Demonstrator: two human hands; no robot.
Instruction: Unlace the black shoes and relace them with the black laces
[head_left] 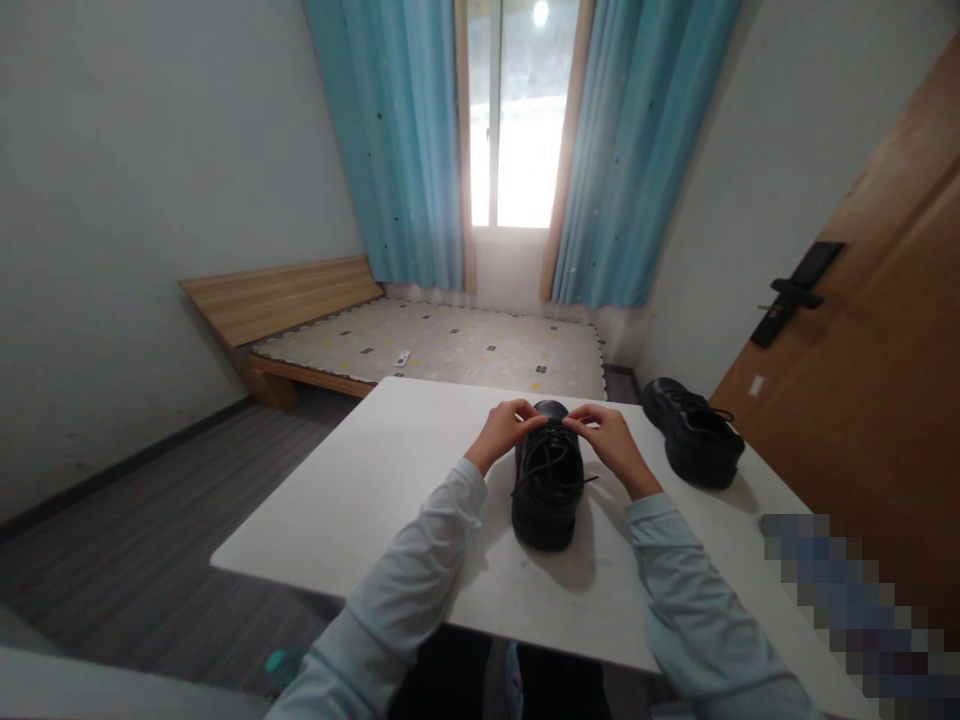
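Both the left hand (504,433) and the right hand (609,440) are touching the nearer black shoe (544,518) around its front laces (551,458), one from each side. Their fingers are standing nearly closed at the tips; whether they are gripping a lace, I cannot tell. This shoe is resting upright on the white desk (322,500), with another black shoe (703,448) sitting to its right.
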